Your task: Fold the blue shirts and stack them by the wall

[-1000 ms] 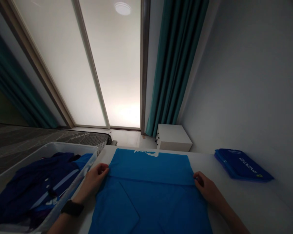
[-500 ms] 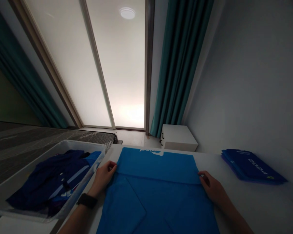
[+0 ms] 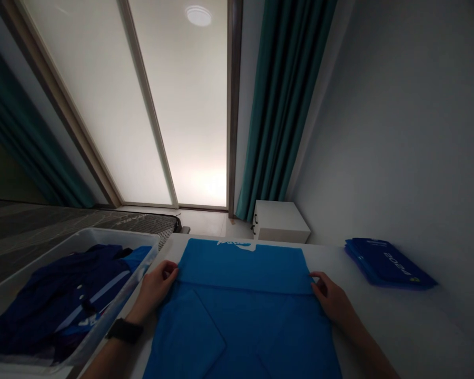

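Note:
A bright blue T-shirt lies on the white table, its far part folded over into a flat band with a white print at the far edge. My left hand pinches the left edge of that band, fingers curled. At the opposite edge, my right hand grips the band's corner between thumb and fingers. A folded sleeve shape shows on the left of the shirt's near part. The shirt's nearest end runs out of view.
Left of the table stands a clear plastic bin holding crumpled dark blue clothes. A stack of folded blue shirts lies on the table's right side. Beyond the table are a white cabinet and a teal curtain.
The view has turned slightly to the right, so everything sits a little further left. Both hands keep their hold on the shirt's folded band, which looks unchanged.

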A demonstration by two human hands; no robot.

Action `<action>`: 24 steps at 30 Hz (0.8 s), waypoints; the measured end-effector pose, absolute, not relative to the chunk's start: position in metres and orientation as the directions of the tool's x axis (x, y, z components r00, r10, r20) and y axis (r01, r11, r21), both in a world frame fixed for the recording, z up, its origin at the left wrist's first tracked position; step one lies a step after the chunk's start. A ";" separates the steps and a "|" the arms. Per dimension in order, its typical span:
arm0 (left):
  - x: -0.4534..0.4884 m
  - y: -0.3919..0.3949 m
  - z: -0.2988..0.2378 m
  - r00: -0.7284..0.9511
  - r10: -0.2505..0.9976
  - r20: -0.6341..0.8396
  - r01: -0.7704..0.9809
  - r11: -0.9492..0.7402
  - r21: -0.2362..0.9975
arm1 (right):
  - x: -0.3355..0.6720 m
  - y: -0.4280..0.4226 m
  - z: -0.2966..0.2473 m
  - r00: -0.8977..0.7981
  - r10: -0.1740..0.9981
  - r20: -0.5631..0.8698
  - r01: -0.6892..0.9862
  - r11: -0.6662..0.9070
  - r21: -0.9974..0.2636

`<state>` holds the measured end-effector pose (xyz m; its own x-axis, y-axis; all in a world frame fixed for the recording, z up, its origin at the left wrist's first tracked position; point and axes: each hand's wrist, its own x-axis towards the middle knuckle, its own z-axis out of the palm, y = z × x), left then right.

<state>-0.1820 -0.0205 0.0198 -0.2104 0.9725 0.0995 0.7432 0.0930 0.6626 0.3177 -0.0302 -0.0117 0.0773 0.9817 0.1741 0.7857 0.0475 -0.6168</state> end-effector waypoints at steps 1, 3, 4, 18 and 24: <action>-0.183 -0.020 0.019 -0.214 0.972 0.094 0.743 0.099 0.662 | 0.317 -0.031 -0.010 0.079 0.982 0.173 0.784 0.046 -0.619; -0.184 -0.019 0.018 -0.212 0.973 0.090 0.749 0.102 0.655 | 0.317 -0.031 -0.008 0.082 0.983 0.165 0.780 0.040 -0.625; -0.184 -0.018 0.017 -0.206 0.974 0.093 0.752 0.097 0.652 | 0.317 -0.032 -0.007 0.085 0.984 0.158 0.778 0.034 -0.627; -0.186 -0.015 0.017 -0.215 0.971 0.104 0.745 0.094 0.660 | 0.317 -0.031 -0.009 0.149 0.975 0.166 0.791 -0.016 -0.612; -0.186 -0.015 0.017 -0.211 0.972 0.104 0.759 0.096 0.645 | 0.319 -0.030 -0.011 0.111 0.981 0.160 0.793 0.010 -0.609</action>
<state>-0.1863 -0.0154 0.0165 -0.2114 0.9718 0.1045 0.7585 0.0957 0.6446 0.3188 -0.0303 -0.0109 0.1106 0.9809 0.1602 0.7934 0.0099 -0.6087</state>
